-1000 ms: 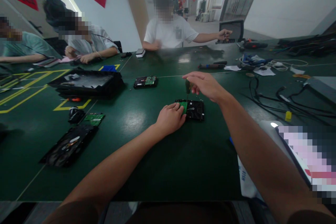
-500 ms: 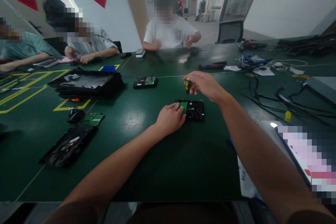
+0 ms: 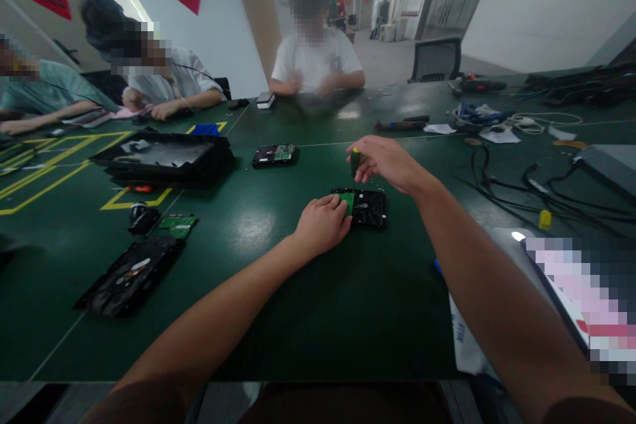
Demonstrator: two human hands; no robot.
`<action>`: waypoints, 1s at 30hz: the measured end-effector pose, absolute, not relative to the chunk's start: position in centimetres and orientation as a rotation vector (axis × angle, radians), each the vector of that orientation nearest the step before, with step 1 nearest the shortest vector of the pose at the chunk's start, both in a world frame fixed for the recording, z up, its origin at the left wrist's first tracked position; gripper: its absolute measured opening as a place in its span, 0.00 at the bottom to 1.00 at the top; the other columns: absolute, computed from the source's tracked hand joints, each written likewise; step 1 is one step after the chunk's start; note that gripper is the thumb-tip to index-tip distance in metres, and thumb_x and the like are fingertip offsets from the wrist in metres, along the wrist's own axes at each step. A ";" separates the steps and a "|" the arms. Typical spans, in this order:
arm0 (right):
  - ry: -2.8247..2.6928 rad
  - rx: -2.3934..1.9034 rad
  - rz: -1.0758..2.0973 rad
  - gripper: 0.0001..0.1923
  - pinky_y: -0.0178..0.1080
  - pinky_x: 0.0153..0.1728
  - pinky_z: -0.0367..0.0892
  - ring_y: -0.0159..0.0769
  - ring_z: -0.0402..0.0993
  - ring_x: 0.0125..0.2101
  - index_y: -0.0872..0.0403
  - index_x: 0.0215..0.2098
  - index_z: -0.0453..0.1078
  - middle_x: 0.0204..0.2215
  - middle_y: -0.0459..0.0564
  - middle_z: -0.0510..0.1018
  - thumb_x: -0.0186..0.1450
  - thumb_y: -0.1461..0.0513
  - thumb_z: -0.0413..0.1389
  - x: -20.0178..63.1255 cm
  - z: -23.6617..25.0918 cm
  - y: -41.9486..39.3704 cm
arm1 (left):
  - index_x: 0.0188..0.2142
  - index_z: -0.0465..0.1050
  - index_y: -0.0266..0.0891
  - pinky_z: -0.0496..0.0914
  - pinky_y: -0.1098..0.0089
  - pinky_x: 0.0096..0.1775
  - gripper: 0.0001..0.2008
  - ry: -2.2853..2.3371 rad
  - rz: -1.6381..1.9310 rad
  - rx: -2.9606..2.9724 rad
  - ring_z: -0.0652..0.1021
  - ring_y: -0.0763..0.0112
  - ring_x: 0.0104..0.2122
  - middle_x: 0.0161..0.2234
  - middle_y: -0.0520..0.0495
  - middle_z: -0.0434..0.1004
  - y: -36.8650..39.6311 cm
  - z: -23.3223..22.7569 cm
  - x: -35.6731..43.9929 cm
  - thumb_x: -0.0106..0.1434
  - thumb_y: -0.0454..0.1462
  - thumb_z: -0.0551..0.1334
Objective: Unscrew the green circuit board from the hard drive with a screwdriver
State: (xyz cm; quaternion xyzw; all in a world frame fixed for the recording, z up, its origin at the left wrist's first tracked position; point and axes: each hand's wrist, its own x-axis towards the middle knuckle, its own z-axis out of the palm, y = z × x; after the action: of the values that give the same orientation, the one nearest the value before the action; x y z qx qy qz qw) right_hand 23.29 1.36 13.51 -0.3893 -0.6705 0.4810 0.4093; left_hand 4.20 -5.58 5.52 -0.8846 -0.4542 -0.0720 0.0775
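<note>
Fingers of the right hand are curled around the handle of a small screwdriver, whose yellow-capped top shows above the knuckles and whose shaft is pointed down toward the hard drive; whether the tip touches the drive cannot be told. The drive is laid flat on the green table, just past the middle of the view toward 12 o'clock, with a green circuit board seen on its near-left part. The left hand is pressed on the drive's left edge, at 9 o'clock of it, fingers bent and closed loosely over the board's corner.

Toward 10 o'clock from the drive, a second hard drive with a green board on top is set well apart. At 9 o'clock, near the table's left part, a black tray is stacked inside yellow floor-style markings, and a loose green board is placed beside a black opened drive at 8 o'clock. Cables are spread at 2 to 3 o'clock. At 12 o'clock, across the table, a person in a white shirt is seated with hands drawn together; two more people are seated at 10 o'clock.
</note>
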 end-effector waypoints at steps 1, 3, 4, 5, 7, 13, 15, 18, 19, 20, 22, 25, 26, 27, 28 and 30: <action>-1.717 -0.990 1.181 0.15 0.35 0.21 0.68 0.31 0.75 0.24 0.52 0.43 0.73 0.35 0.51 0.80 0.72 0.50 0.56 23.4 13.5 1.4 | 0.50 0.73 0.39 0.72 0.57 0.52 0.16 -1.360 -0.215 -2.650 0.76 0.55 0.54 0.49 0.39 0.78 -5.6 5.5 4.2 0.75 0.44 0.52; -1.783 -1.011 1.085 0.14 0.34 0.20 0.65 0.30 0.73 0.23 0.51 0.43 0.75 0.31 0.49 0.78 0.72 0.50 0.57 23.6 13.4 1.6 | 0.50 0.73 0.39 0.72 0.57 0.51 0.16 -1.359 -0.218 -2.648 0.76 0.55 0.54 0.48 0.39 0.78 -5.6 5.5 4.2 0.75 0.44 0.52; -1.806 -1.018 1.043 0.14 0.33 0.20 0.64 0.30 0.72 0.23 0.51 0.43 0.76 0.30 0.49 0.78 0.72 0.50 0.57 23.7 13.3 1.6 | 0.50 0.73 0.39 0.72 0.56 0.51 0.16 -1.358 -0.219 -2.647 0.76 0.55 0.53 0.49 0.39 0.78 -5.6 5.5 4.2 0.75 0.44 0.52; -1.816 -1.025 1.015 0.14 0.34 0.20 0.64 0.30 0.72 0.23 0.51 0.41 0.76 0.29 0.48 0.78 0.71 0.50 0.58 23.8 13.2 1.7 | 0.50 0.73 0.39 0.73 0.56 0.51 0.16 -1.357 -0.221 -2.647 0.76 0.55 0.53 0.49 0.39 0.78 -5.6 5.4 4.2 0.75 0.44 0.52; -1.802 -1.036 0.997 0.14 0.34 0.19 0.64 0.30 0.72 0.23 0.52 0.39 0.75 0.30 0.49 0.78 0.70 0.49 0.60 23.8 13.1 1.7 | 0.50 0.73 0.39 0.73 0.57 0.51 0.16 -1.354 -0.225 -2.648 0.76 0.55 0.53 0.49 0.39 0.78 -5.6 5.4 4.2 0.75 0.44 0.52; -1.730 -0.995 1.093 0.15 0.33 0.19 0.64 0.28 0.73 0.22 0.53 0.41 0.74 0.37 0.52 0.81 0.70 0.50 0.59 23.4 13.4 1.4 | 0.50 0.73 0.38 0.73 0.57 0.50 0.16 -1.360 -0.213 -2.643 0.77 0.55 0.53 0.49 0.39 0.78 -5.6 5.5 4.2 0.76 0.44 0.51; -1.715 -0.990 1.134 0.16 0.33 0.19 0.66 0.29 0.74 0.23 0.54 0.42 0.75 0.34 0.51 0.80 0.72 0.50 0.56 23.4 13.5 1.5 | 0.50 0.73 0.38 0.72 0.57 0.50 0.16 -1.362 -0.206 -2.641 0.76 0.55 0.53 0.49 0.39 0.78 -5.6 5.5 4.3 0.76 0.44 0.51; -1.738 -0.996 1.094 0.15 0.32 0.19 0.65 0.29 0.73 0.22 0.53 0.43 0.77 0.31 0.50 0.79 0.72 0.51 0.57 23.5 13.4 1.6 | 0.51 0.73 0.38 0.72 0.57 0.50 0.17 -1.365 -0.203 -2.637 0.76 0.54 0.54 0.50 0.39 0.78 -5.7 5.6 4.3 0.76 0.44 0.51; -1.759 -1.004 1.053 0.14 0.32 0.18 0.64 0.29 0.72 0.22 0.53 0.43 0.77 0.29 0.49 0.79 0.72 0.51 0.58 23.6 13.3 1.6 | 0.51 0.73 0.38 0.72 0.57 0.50 0.17 -1.366 -0.203 -2.637 0.76 0.54 0.54 0.50 0.39 0.78 -5.7 5.6 4.3 0.76 0.44 0.51; -1.778 -1.013 1.015 0.13 0.32 0.18 0.63 0.28 0.71 0.22 0.52 0.42 0.78 0.28 0.48 0.78 0.71 0.52 0.59 23.6 13.3 1.7 | 0.51 0.73 0.38 0.72 0.57 0.51 0.17 -1.367 -0.204 -2.636 0.76 0.54 0.54 0.50 0.39 0.78 -5.7 5.6 4.3 0.76 0.44 0.51; -1.790 -1.034 0.972 0.12 0.32 0.19 0.63 0.29 0.71 0.22 0.53 0.39 0.77 0.26 0.47 0.77 0.70 0.52 0.61 23.7 13.3 1.6 | 0.51 0.73 0.38 0.72 0.57 0.51 0.17 -1.365 -0.205 -2.639 0.76 0.55 0.54 0.50 0.39 0.78 -5.7 5.6 4.3 0.76 0.44 0.50; -1.755 -1.043 1.004 0.12 0.32 0.17 0.62 0.29 0.73 0.21 0.53 0.36 0.73 0.30 0.49 0.79 0.69 0.53 0.62 23.5 13.4 1.4 | 0.51 0.73 0.38 0.72 0.57 0.51 0.18 -1.361 -0.210 -2.639 0.76 0.55 0.53 0.50 0.39 0.78 -5.7 5.6 4.3 0.76 0.44 0.50; -1.743 -1.033 1.025 0.12 0.33 0.17 0.62 0.28 0.73 0.21 0.53 0.37 0.73 0.32 0.50 0.81 0.69 0.53 0.62 23.5 13.4 1.4 | 0.50 0.73 0.38 0.72 0.57 0.50 0.18 -1.362 -0.211 -2.638 0.76 0.55 0.53 0.50 0.39 0.78 -5.7 5.7 4.3 0.76 0.44 0.50; -1.735 -1.019 1.043 0.11 0.33 0.16 0.61 0.28 0.73 0.21 0.53 0.38 0.73 0.34 0.51 0.81 0.69 0.53 0.62 23.4 13.5 1.3 | 0.50 0.73 0.38 0.72 0.57 0.50 0.17 -1.362 -0.210 -2.638 0.76 0.55 0.53 0.50 0.39 0.78 -5.7 5.7 4.3 0.76 0.44 0.50; -1.731 -1.004 1.053 0.11 0.32 0.17 0.62 0.28 0.73 0.21 0.53 0.40 0.73 0.36 0.51 0.81 0.70 0.54 0.61 23.3 13.5 1.3 | 0.50 0.73 0.38 0.72 0.57 0.50 0.17 -1.364 -0.207 -2.637 0.76 0.55 0.53 0.50 0.39 0.78 -5.7 5.7 4.3 0.76 0.44 0.51; -1.725 -0.983 1.058 0.10 0.32 0.17 0.63 0.27 0.73 0.21 0.53 0.42 0.74 0.36 0.51 0.81 0.71 0.54 0.59 23.2 13.4 1.4 | 0.51 0.73 0.38 0.73 0.57 0.50 0.17 -1.366 -0.199 -2.640 0.76 0.55 0.53 0.50 0.39 0.78 -5.7 5.7 4.3 0.76 0.44 0.51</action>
State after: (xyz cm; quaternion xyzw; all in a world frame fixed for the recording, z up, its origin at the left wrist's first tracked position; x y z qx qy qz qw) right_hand 23.25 1.42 13.45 -0.3942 -0.6917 0.4243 0.4315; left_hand 4.26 -5.68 5.71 -0.8833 -0.4569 -0.0665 0.0810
